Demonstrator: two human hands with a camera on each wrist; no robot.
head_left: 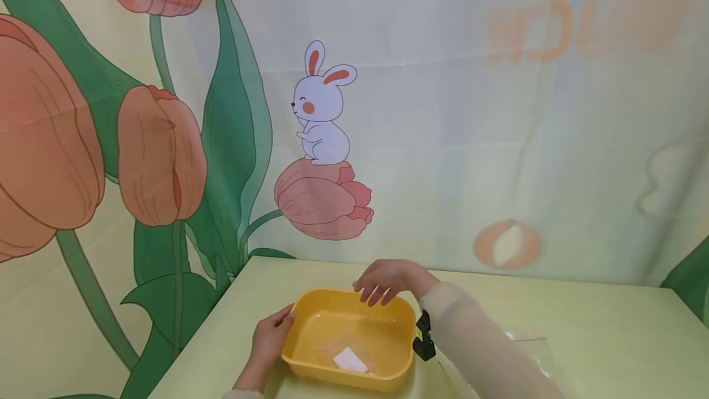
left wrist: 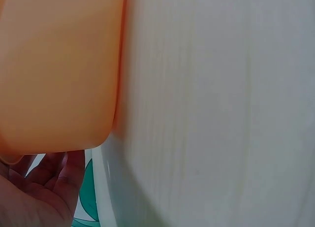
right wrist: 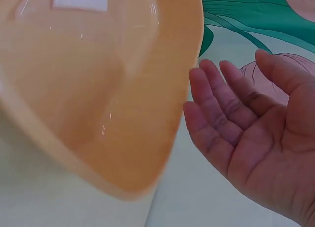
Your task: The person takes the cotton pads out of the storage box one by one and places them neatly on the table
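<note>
A yellow plastic basin [head_left: 310, 325] stands on the table, with a small white rectangular piece [head_left: 351, 360] and what looks like clear film on its floor. At the basin's left end, my left hand [head_left: 269, 337] grips the rim; its fingers [left wrist: 66, 180] show past the wall in the left wrist view. Over the far right rim hovers my right hand [head_left: 388, 279], its fingers [right wrist: 216, 118] loosely spread and holding nothing. The right wrist view shows those fingertips close to the basin's wall; whether they touch it I cannot tell.
Clear plastic bags [head_left: 532, 353] lie on the table right of the basin, partly behind the right sleeve [head_left: 482, 337]. A black clip-like piece [head_left: 424, 337] sits at the right wrist. Behind the pale green table [head_left: 609, 325] hangs a cloth [head_left: 432, 140] printed with tulips and a rabbit.
</note>
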